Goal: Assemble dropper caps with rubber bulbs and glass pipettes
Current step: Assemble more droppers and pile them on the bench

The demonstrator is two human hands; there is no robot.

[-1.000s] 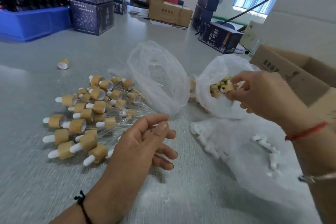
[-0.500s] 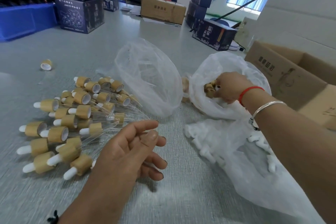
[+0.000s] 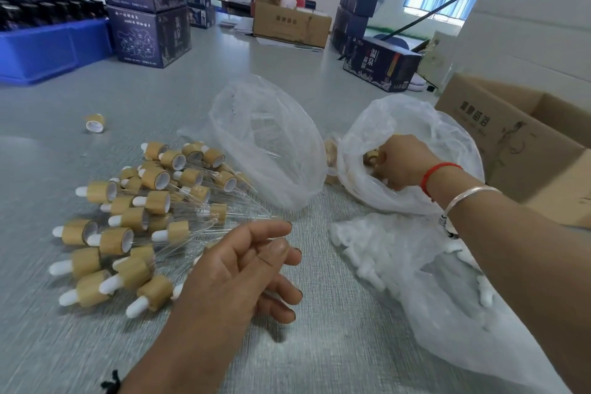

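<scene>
Change, right hand (image 3: 403,163): a second ago it was at the mouth of the cap bag (image 3: 412,150) with a cap between its fingertips; now it is deeper inside, wrist and red cord at the bag's rim, silver bangle just behind.
Change, left hand (image 3: 243,269): same pose and place over the table (image 3: 319,345) as half a second ago; the view itself has shifted slightly.
Right grip: fingers curled down among the caps; one wooden cap (image 3: 372,157) sits at the fingertips, probably pinched, though the plastic film blurs the contact.
Left grip: loose, fingers relaxed and slightly bent, holding nothing, hovering just right of the pile.
Finished droppers (image 3: 137,217): heaped left of centre; each has a tan wood-look collar, a white rubber bulb on one end and a clear glass tube on the other. Bulbs mostly point left, tubes fan right toward the left hand.
Loose caps: inside the cap bag, right of centre, only partly visible.
Stray cap (image 3: 95,122): lies alone, far left, well apart from the pile.
Bulb bag (image 3: 415,269): flat on the table under the right forearm, white bulbs inside.
Middle bag (image 3: 268,144): clear, puffed up, between the pile and the cap bag.
Cardboard box (image 3: 524,144): open, just right of the cap bag.
</scene>
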